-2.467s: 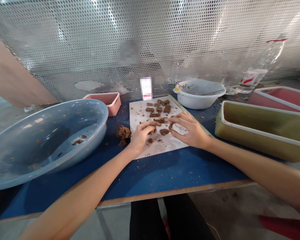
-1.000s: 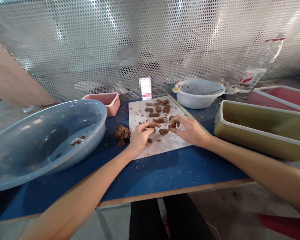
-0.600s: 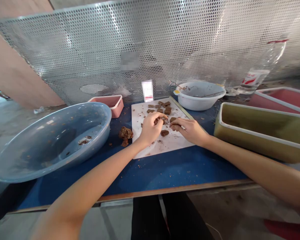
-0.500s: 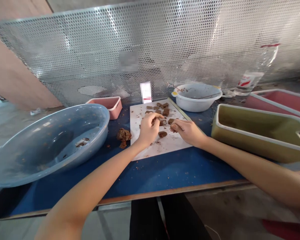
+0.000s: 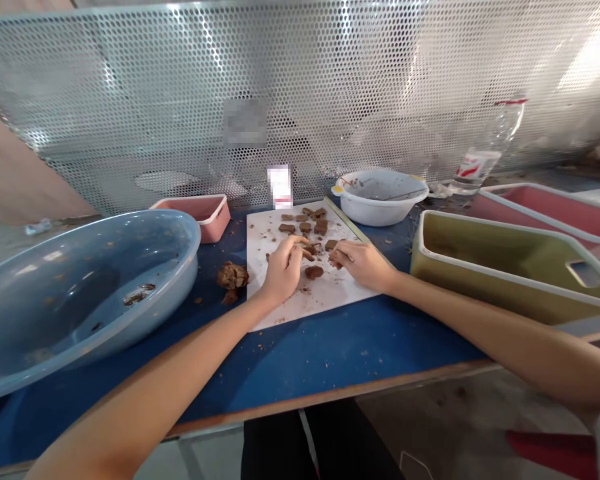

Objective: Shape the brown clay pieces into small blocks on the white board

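A white board point(image 5: 325, 293) lies on the blue table point(image 5: 305, 347) with several small brown dough pieces point(image 5: 303, 220) at its far end. My left hand point(image 5: 283, 270) rests on the board, fingers curled and pinched on a brown dough piece. My right hand point(image 5: 360, 263) lies beside it, fingers closed on another brown piece at their tips. A flat brown piece point(image 5: 313, 272) sits on the board between the two hands. A brown dough lump point(image 5: 231, 275) lies on the table just left of the board.
A large blue basin point(image 5: 80, 287) stands at the left, a pink tub point(image 5: 200, 210) behind it. A white bowl point(image 5: 380, 197), a plastic bottle point(image 5: 485, 150), an olive tray point(image 5: 505, 260) and a red tray point(image 5: 555, 210) stand to the right. A perforated metal screen point(image 5: 300, 93) closes the back.
Both hands have shifted a little farther up the board and drawn closer together, fingers curling tighter on the dough. The camera view has swung slightly to the right.
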A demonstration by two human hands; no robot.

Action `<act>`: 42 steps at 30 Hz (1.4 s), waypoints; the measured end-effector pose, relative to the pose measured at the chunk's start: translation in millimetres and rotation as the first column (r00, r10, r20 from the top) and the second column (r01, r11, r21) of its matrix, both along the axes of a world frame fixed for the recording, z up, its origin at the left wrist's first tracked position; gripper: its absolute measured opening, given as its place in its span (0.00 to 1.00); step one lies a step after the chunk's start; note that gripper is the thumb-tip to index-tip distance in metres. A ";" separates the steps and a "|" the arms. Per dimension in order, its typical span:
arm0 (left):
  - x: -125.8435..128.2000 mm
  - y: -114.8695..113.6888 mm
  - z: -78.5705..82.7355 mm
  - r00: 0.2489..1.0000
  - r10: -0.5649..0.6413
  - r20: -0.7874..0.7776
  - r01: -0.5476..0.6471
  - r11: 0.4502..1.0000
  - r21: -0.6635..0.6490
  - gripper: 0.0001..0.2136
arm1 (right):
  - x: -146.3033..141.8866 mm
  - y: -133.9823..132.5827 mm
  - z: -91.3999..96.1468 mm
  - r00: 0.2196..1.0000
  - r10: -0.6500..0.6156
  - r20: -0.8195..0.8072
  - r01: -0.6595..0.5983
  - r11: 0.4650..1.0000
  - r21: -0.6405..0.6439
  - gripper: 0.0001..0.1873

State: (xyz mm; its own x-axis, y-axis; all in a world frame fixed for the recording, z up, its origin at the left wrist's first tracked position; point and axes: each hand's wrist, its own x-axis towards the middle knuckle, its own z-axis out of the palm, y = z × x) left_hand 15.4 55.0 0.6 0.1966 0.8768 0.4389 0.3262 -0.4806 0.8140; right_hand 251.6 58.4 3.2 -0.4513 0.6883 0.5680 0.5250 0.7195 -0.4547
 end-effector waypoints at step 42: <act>1.6 4.0 -6.6 0.993 -0.101 -0.064 0.101 0.995 -0.004 0.12 | 3.5 -11.9 -17.5 0.968 0.170 0.183 -0.222 0.921 0.320 0.03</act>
